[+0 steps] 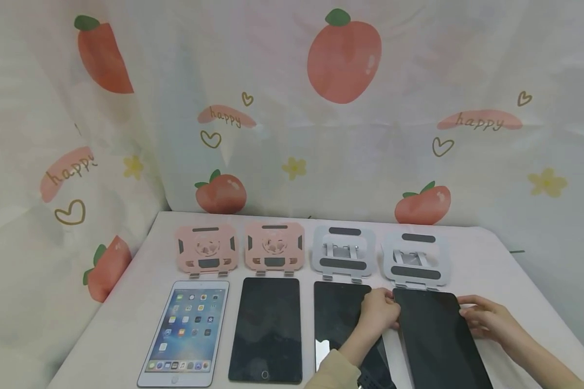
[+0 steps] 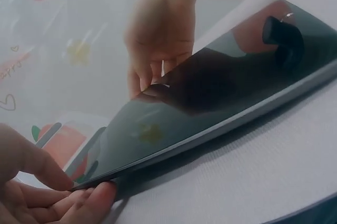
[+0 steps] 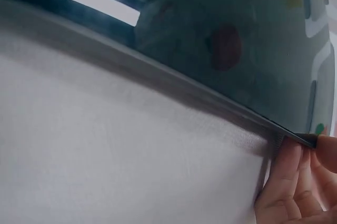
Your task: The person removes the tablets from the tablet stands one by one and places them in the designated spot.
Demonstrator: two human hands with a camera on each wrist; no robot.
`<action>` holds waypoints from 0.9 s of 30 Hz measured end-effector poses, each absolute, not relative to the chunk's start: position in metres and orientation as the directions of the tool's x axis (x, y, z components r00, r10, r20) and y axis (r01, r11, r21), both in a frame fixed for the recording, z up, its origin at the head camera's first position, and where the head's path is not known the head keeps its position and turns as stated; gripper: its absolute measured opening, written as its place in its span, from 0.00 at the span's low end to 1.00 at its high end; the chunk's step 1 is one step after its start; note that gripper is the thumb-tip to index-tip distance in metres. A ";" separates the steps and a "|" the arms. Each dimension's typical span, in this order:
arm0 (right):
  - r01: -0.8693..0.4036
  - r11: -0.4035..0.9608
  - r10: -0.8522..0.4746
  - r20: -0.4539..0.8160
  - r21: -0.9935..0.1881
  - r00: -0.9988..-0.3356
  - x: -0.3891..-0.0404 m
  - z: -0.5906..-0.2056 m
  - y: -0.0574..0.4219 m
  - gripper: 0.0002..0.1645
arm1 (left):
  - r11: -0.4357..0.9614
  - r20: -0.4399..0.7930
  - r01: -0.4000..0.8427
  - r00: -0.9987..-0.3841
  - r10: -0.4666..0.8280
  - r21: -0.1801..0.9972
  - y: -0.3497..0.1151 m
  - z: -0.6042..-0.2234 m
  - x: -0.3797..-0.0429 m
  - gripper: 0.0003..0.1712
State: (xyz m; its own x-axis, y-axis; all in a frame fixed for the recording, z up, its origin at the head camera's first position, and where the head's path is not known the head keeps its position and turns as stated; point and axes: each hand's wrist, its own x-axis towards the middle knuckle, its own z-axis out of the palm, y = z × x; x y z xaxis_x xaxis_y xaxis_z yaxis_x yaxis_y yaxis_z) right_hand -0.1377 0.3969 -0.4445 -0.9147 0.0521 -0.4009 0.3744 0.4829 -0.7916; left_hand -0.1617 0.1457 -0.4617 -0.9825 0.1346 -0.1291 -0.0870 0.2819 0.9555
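Note:
In the head view, a black-screened tablet (image 1: 440, 335) at the far right is gripped by both hands near its far end. My left hand (image 1: 379, 312) pinches its upper left edge, thumb above and fingers below, as the left wrist view confirms on the tablet (image 2: 210, 103). On the opposite edge, my right hand (image 1: 489, 320) pinches it too; the right wrist view has the thumb on top and fingers (image 3: 289, 171) underneath. The side views show the tablet's edge raised off the white cloth. Just beyond it lies a light blue-white tablet stand (image 1: 415, 273) with dark pads.
Leftward lie another dark tablet (image 1: 338, 308), partly under my left forearm, a black tablet with a home button (image 1: 265, 329), and a white tablet with its screen lit (image 1: 182, 329). Behind them stand another pale stand (image 1: 343, 240) and two pink stands (image 1: 206, 243). A peach-print curtain (image 1: 292, 135) backs the table.

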 end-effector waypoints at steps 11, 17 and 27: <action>0.370 0.578 0.115 -0.376 -0.727 -0.919 -0.141 -0.444 0.386 0.35 | 0.387 -0.031 0.013 -0.994 0.106 0.922 0.145 -0.459 -0.158 0.14; 0.348 0.628 0.124 -0.352 -0.696 -0.928 -0.140 -0.441 0.383 0.33 | 0.424 -0.006 0.053 -0.991 0.136 0.904 0.147 -0.458 -0.159 0.11; 0.310 0.677 0.105 -0.329 -0.668 -0.938 -0.143 -0.441 0.382 0.34 | 0.384 0.014 0.064 -0.991 0.131 0.921 0.147 -0.458 -0.157 0.25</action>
